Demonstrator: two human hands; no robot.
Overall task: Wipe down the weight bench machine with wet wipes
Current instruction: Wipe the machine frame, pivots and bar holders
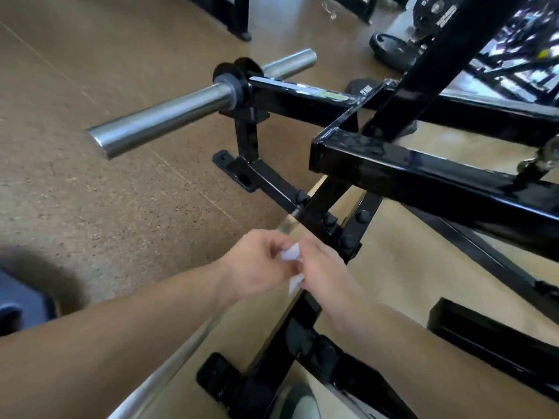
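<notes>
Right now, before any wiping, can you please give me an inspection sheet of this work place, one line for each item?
Surface: floor, brown and speckled, paler under the machine.
Job's things: machine frame, black and glossy with light streaks; wipe, white and crumpled, between both hands.
Clutter: weight plate on the floor behind; dark blurred thing at lower left, cannot tell what.
Grips: left hand and right hand both pinch the wipe.
Cables: nothing seen.
Surroundings: chrome bar sticking out of the frame, no plates on it; second bar behind it; other black machines at the back.
</notes>
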